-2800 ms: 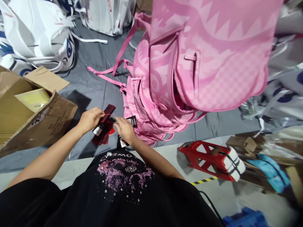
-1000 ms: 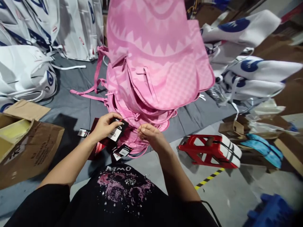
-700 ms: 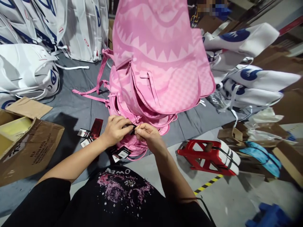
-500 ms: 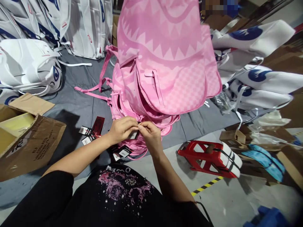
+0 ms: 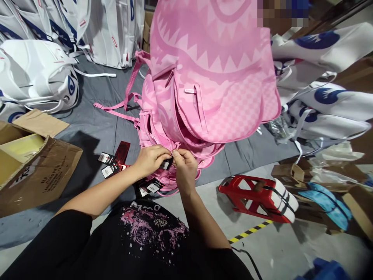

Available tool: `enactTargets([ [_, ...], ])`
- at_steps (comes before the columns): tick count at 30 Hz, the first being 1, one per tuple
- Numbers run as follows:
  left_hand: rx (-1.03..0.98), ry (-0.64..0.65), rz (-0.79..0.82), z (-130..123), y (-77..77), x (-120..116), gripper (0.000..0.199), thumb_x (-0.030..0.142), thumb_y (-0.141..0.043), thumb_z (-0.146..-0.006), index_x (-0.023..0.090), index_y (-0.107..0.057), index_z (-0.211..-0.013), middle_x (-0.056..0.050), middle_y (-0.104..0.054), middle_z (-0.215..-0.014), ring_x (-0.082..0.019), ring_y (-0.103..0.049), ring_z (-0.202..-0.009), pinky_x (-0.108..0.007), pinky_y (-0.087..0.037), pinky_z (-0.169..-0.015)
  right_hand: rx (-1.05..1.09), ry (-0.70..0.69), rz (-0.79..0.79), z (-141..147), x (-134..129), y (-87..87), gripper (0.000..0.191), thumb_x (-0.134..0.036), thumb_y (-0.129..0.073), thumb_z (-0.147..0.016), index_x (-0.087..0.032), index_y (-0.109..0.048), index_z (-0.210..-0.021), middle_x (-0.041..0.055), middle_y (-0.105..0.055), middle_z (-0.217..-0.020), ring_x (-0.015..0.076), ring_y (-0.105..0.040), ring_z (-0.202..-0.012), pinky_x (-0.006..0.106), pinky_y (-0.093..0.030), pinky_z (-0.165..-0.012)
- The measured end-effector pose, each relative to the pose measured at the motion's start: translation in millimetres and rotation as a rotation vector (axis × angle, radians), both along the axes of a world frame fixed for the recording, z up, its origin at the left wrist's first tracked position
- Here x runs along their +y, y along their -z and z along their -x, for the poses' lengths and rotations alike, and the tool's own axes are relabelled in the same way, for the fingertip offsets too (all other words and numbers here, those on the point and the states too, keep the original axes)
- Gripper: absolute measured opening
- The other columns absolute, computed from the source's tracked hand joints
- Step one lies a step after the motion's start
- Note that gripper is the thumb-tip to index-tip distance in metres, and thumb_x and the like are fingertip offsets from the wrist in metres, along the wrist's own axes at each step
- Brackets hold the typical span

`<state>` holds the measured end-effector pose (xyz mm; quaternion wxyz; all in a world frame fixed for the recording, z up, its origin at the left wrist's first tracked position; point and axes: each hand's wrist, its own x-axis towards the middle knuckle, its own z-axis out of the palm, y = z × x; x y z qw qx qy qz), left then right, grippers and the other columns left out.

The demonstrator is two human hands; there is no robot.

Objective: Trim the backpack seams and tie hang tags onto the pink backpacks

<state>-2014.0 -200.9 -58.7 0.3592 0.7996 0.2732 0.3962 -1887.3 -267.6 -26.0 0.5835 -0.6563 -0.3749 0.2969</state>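
Observation:
Pink backpacks lie stacked in front of me. The top pink backpack (image 5: pixel 221 105) has a toothed pattern, and its front pocket gapes open. At the near edge of the stack my left hand (image 5: pixel 152 160) pinches a small black hang tag (image 5: pixel 166 163) near its top. My right hand (image 5: pixel 185 165) meets it there, thumb and fingers pressed together. What lies between the right fingertips is too small to make out. More hang tags (image 5: pixel 154 186) rest just below my left wrist. Further left, other tags (image 5: pixel 107 170) lie beside a dark red strip (image 5: pixel 122 152).
White backpacks (image 5: pixel 37 77) stand on the left of the grey-covered table (image 5: pixel 96 91), with more white backpacks (image 5: pixel 323 93) on the right. An open cardboard box (image 5: pixel 49 179) is at the near left. A red stool (image 5: pixel 247 194) is on the floor at right.
My view has shifted slightly, so the backpacks appear further right. The right hand has turned more upright, and the tag between the hands shows darker. Both hands stay together at the same spot.

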Motion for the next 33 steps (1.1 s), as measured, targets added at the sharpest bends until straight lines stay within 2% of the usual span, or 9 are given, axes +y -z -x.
enactTargets([
  [4, 0.047, 0.007, -0.011, -1.1, -3.4, 0.0, 0.019, 0.025, -0.058, -0.096, 0.019, -0.076, -0.095, -0.004, -0.075, -0.09, -0.015, -0.068, -0.082, -0.026, -0.049, -0.076, -0.112, 0.004, 0.004, -4.3, -1.1, 1.5, 0.023, -0.043, -0.067, -0.077, -0.021, -0.061, -0.08, 0.0009, -0.062, -0.077, 0.0156, -0.056, -0.069, 0.032, -0.049, -0.067],
  [8, 0.082, 0.01, -0.01, -3.1, -5.5, -0.9, 0.02, 0.024, -0.057, -0.096, 0.02, -0.076, -0.096, -0.003, -0.076, -0.093, -0.015, -0.069, -0.084, -0.026, -0.048, -0.076, -0.125, -0.011, -0.001, -8.3, -1.0, 4.4, 0.023, -0.043, -0.067, -0.077, -0.021, -0.061, -0.081, 0.0011, -0.062, -0.078, 0.016, -0.057, -0.07, 0.033, -0.05, -0.068],
  [17, 0.251, 0.012, 0.088, -5.9, -14.5, 1.3, 0.013, 0.028, -0.063, -0.091, 0.018, -0.069, -0.087, -0.002, -0.075, -0.09, -0.017, -0.068, -0.083, -0.027, -0.043, -0.071, -0.383, -0.066, -0.027, -19.5, -1.3, 9.0, 0.02, -0.039, -0.064, -0.081, -0.02, -0.064, -0.078, 0.0024, -0.062, -0.082, 0.0174, -0.057, -0.075, 0.033, -0.047, -0.071],
  [21, 0.289, 0.033, 0.076, -6.4, -16.9, 2.8, 0.015, 0.027, -0.059, -0.094, 0.017, -0.068, -0.089, -0.004, -0.074, -0.088, -0.019, -0.068, -0.082, -0.028, -0.042, -0.068, -0.338, -0.098, -0.027, -18.1, -1.1, 5.5, 0.02, -0.039, -0.065, -0.08, -0.019, -0.064, -0.077, 0.0018, -0.062, -0.079, 0.0166, -0.057, -0.07, 0.032, -0.047, -0.067],
  [25, 0.312, 0.037, 0.065, -12.0, -20.1, -3.3, 0.014, 0.025, -0.059, -0.094, 0.02, -0.072, -0.093, -0.003, -0.076, -0.094, -0.017, -0.069, -0.089, -0.026, -0.045, -0.073, -0.419, -0.094, -0.009, -19.9, -7.0, 2.1, 0.021, -0.04, -0.067, -0.079, -0.019, -0.068, -0.077, 0.0037, -0.067, -0.082, 0.0198, -0.062, -0.079, 0.036, -0.051, -0.078],
  [28, 0.332, -0.004, 0.072, -19.8, -18.4, -3.0, 0.015, 0.033, -0.063, -0.092, 0.021, -0.073, -0.093, -0.003, -0.077, -0.096, -0.017, -0.07, -0.091, -0.026, -0.046, -0.068, -0.465, -0.028, -0.001, -31.4, -5.2, 10.2, 0.024, -0.042, -0.07, -0.076, -0.019, -0.07, -0.081, 0.0054, -0.069, -0.086, 0.0218, -0.063, -0.083, 0.04, -0.051, -0.084],
  [30, 0.328, -0.033, 0.093, -23.5, -15.3, -0.8, 0.021, 0.038, -0.061, -0.094, 0.02, -0.071, -0.098, -0.004, -0.076, -0.102, -0.019, -0.071, -0.093, -0.027, -0.046, -0.066, -0.403, 0.011, 0.002, -39.2, -1.0, 18.0, 0.028, -0.044, -0.074, -0.073, -0.018, -0.07, -0.083, 0.0052, -0.068, -0.087, 0.0219, -0.063, -0.083, 0.041, -0.051, -0.085],
  [33, 0.315, -0.003, 0.127, -25.3, -11.4, -1.3, 0.025, 0.04, -0.058, -0.096, 0.019, -0.069, -0.104, -0.005, -0.076, -0.109, -0.021, -0.071, -0.096, -0.029, -0.048, -0.069, -0.327, 0.023, 0.032, -45.0, 1.1, 24.2, 0.033, -0.045, -0.078, -0.07, -0.018, -0.07, -0.086, 0.0037, -0.068, -0.088, 0.0202, -0.062, -0.083, 0.042, -0.05, -0.088],
])
